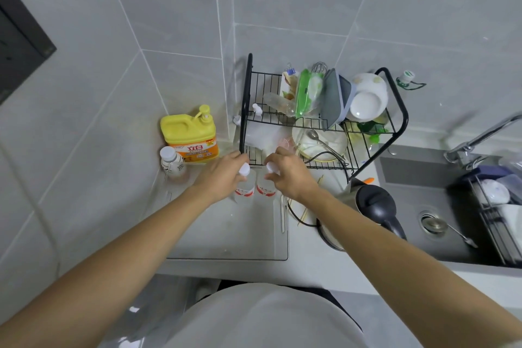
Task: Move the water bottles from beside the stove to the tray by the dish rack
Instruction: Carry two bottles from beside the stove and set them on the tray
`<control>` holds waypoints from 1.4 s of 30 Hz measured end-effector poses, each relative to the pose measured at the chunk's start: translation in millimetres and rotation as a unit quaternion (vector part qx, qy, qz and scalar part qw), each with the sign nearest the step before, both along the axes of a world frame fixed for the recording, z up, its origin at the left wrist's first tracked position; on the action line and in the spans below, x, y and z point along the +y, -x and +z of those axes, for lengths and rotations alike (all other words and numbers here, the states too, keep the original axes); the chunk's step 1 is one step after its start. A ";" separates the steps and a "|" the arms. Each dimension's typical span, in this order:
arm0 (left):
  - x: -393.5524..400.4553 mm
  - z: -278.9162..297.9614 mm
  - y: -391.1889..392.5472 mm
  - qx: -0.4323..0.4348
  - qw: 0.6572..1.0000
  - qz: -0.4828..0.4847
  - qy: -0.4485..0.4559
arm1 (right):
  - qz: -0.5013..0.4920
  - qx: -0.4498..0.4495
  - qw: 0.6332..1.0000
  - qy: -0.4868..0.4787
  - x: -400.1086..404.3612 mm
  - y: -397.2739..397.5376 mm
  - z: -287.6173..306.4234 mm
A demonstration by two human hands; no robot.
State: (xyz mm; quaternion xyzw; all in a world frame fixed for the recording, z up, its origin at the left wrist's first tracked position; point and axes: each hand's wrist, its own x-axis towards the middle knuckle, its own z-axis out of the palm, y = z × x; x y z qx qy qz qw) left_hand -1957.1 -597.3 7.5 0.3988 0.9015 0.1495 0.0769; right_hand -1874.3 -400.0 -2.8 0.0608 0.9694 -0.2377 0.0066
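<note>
Two clear water bottles with red labels and white caps stand upright side by side at the far end of the grey tray (pixel 226 234), in front of the black dish rack (pixel 310 121). My left hand (pixel 223 175) grips the neck of the left bottle (pixel 245 188). The neck of the right bottle (pixel 265 188) is gripped by my right hand (pixel 288 172). Whether the bottles' bases touch the tray is hard to tell.
A yellow detergent jug (pixel 192 135) and a small white-capped bottle (pixel 172 162) stand left of the rack against the wall. A black kettle (pixel 375 206) sits right of the tray, with chopsticks and a cord beside it. The sink (pixel 423 206) and faucet (pixel 480 135) lie further right.
</note>
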 end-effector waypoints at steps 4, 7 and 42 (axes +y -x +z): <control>3.4 -6.8 -2.1 0.013 1.000 0.024 -0.014 | 0.024 -0.007 1.000 -0.003 4.5 1.3 0.6; 6.0 -7.9 -2.4 0.001 0.999 0.024 -0.026 | 0.045 -0.008 0.999 0.003 8.3 1.3 -0.6; 7.3 -1.8 10.9 -0.119 0.993 0.013 0.017 | -0.019 0.007 1.000 0.024 7.1 -8.8 -6.3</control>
